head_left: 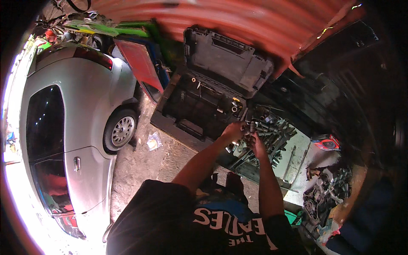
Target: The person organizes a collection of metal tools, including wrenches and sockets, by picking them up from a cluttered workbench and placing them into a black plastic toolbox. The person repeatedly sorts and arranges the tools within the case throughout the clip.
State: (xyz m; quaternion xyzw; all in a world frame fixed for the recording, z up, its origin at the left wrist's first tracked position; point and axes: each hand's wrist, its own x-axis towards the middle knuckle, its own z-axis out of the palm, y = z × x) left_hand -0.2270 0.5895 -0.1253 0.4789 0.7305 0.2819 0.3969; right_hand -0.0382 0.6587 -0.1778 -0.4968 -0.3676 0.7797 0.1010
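Over a heap of metal sockets and tools [278,135], my two hands are close together. The fingers of my left hand [235,131] are closed around a small, dark metal part [252,126] that looks like a socket. From below, my right hand [258,145] grips the same part with its fingertips. Its exact kind is too small to make out. Just left of my hands lies an open black tool case [189,124], its lid [227,63] tilted back. Inside the case are a few loose pieces, among them a ring-shaped metal piece [234,109].
A silver car [85,123] stands at the left. Red corrugated sheeting [250,17] rises behind the case. Long metal rods [290,163] lie on the pale surface at the right, near a red package [326,143] and a pile of greasy machine parts [325,195].
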